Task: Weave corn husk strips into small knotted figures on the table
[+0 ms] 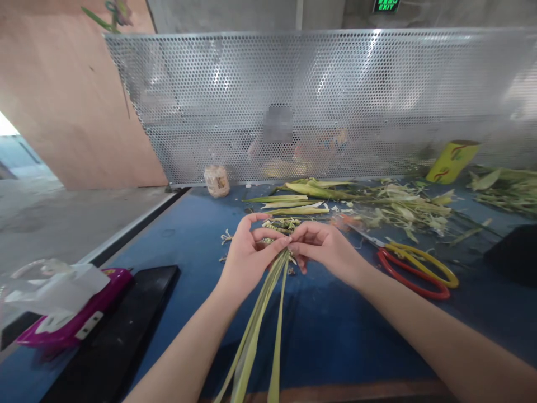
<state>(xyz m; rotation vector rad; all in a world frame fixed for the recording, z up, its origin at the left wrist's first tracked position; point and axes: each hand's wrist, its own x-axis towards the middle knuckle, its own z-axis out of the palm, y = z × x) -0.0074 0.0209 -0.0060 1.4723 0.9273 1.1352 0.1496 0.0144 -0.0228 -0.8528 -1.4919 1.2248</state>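
Observation:
My left hand (pixel 254 252) and my right hand (pixel 321 249) meet over the blue table, thumbs and fingers pinched at one spot. Between them they hold the top of several long, pale green leaf strips (pixel 255 330), which hang down toward the table's near edge. A small green braided-looking piece (pixel 283 225) shows just behind the fingers; how it joins the strips is hidden. Both hands are closed on the strips. To the right of my right hand lie scissors with red and yellow handles (pixel 413 268).
Long green leaves (pixel 314 193) and a heap of dry leaf scraps (pixel 406 204) lie along the back, before a perforated metal screen (pixel 251 84). A yellow roll (pixel 453 162) stands at back right. At left are a black flat slab (pixel 121 330) and a magenta power strip (pixel 79 319).

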